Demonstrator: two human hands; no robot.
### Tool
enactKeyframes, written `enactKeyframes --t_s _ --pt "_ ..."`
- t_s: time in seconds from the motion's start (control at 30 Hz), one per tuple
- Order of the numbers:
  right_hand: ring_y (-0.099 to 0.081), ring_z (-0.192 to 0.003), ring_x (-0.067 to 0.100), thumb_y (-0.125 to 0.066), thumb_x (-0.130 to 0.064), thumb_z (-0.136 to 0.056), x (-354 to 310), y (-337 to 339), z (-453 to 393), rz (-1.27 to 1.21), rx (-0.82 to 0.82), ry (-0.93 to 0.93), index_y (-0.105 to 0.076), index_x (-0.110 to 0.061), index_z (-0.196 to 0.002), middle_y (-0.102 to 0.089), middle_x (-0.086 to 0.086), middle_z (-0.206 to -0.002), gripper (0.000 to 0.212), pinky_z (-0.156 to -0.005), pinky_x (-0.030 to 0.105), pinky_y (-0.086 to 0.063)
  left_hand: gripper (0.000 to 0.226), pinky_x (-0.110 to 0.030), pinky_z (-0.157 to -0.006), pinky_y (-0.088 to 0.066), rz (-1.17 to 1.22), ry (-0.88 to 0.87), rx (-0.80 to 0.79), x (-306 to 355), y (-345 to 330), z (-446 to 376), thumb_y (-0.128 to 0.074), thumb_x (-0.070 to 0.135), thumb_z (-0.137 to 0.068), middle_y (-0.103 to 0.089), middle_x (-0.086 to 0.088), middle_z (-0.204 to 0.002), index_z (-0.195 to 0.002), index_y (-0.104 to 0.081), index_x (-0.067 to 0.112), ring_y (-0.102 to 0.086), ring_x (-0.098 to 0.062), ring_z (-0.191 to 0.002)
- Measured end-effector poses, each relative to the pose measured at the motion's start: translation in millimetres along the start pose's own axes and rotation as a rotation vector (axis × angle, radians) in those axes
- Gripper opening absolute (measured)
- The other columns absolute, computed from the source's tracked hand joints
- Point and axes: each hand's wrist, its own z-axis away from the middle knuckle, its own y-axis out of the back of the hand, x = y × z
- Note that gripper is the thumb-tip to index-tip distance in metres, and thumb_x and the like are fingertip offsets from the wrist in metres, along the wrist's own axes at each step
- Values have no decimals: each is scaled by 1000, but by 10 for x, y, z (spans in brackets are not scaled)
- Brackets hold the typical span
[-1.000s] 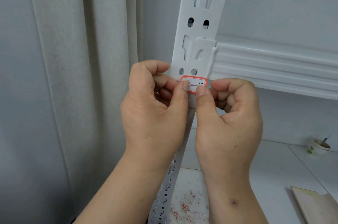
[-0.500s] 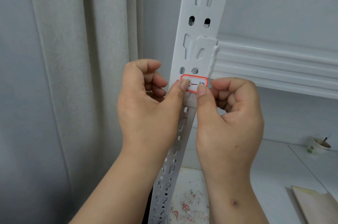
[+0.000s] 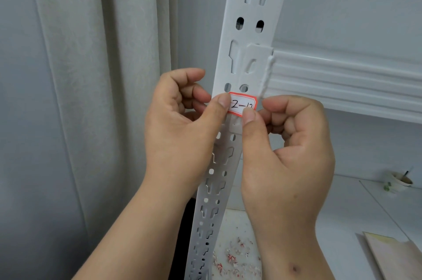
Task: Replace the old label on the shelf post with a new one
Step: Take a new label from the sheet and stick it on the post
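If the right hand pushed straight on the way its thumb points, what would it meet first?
The right hand thumb already sits on the label; further on, likely the shelf post just above it.

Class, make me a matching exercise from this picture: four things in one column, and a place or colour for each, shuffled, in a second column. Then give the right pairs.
Things:
1. label
2. curtain
3. cup
4. scraps

Descriptions:
A. far right, on the white surface
B. red border, on the post
C. left of the post
D. red and white bits below the hands

Pairs: 1-B, 2-C, 3-A, 4-D
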Motion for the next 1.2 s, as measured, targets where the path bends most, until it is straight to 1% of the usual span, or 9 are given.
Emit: enactKeyframes --t_s 0.13,0.27,0.43,0.6,0.7,0.9,1.03,1.13,1.2 --pt "-60 -75 5 -66 -20 -83 -32 -42 39 76 4 126 -48 -40 -86 -60 -21 -78 27 -74 27 -50 34 -16 -70 -48 -43 -26 -3 -12 -7 33 -75 14 -78 -57 14 -80 -99 -56 34 -55 0 -72" --pt "-57 -75 -2 -65 -18 -85 -14 -58 69 101 10 194 -53 -33 -93 -57 -24 -80 21 -77 37 -51 34 -24 -75 -51 -34 -1 -10 -25 -20 43 -73 16 -78 -57 14 -85 -100 -56 35 -57 -4 -78" --pt "-59 -75 5 -65 -16 -86 -8 -64 85 106 6 204 -51 -30 -91 -55 -18 -79 20 -75 38 -51 34 -23 -76 -50 -68 -25 11 -29 -54 66 -72 22 -78 -57 14 -90 -102 -52 37 -57 -5 -82" --pt "-59 -73 10 -65 -14 -85 -2 -66 101 113 12 217 -51 -29 -88 -58 -12 -78 21 -73 37 -50 34 -33 -80 -53 -143 -106 3 -22 -49 57 -71 22 -81 -58 13 -96 -103 -50 37 -60 -10 -92" --pt "-58 -72 11 -66 -9 -84 -3 -78 107 125 3 246 -55 -21 -86 -59 -8 -77 16 -71 38 -50 35 -35 -83 -54 -126 -104 -11 -15 -29 38 -72 28 -79 -62 13 -97 -103 -49 38 -65 -14 -95" --pt "-59 -69 16 -65 -1 -83 -21 -126 117 140 -4 321 -59 -12 -82 -58 -8 -76 12 -68 42 -50 37 -20 -74 -51 -15 -31 -37 -18 -24 24 -74 19 -77 -66 16 -96 -102 -51 33 -67 -6 -87" --pt "-61 -73 14 -65 -4 -83 -9 -113 111 120 5 299 -57 -17 -86 -58 -11 -80 16 -70 41 -50 36 -19 -73 -52 77 49 -51 -44 -15 20 -73 19 -75 -70 18 -90 -103 -53 30 -70 -4 -85" --pt "-58 -74 4 -64 -12 -86 28 -67 85 134 36 263 -51 -27 -91 -53 -17 -81 21 -73 37 -50 35 -20 -73 -53 56 35 -60 -44 -27 13 -71 16 -78 -69 19 -90 -104 -52 30 -69 -5 -84" --pt "-56 -73 1 -64 -14 -86 48 -44 78 140 38 239 -49 -30 -92 -51 -20 -79 22 -75 38 -50 33 -18 -70 -52 45 23 -54 -40 -41 21 -70 15 -80 -69 14 -94 -105 -52 28 -70 -7 -85"
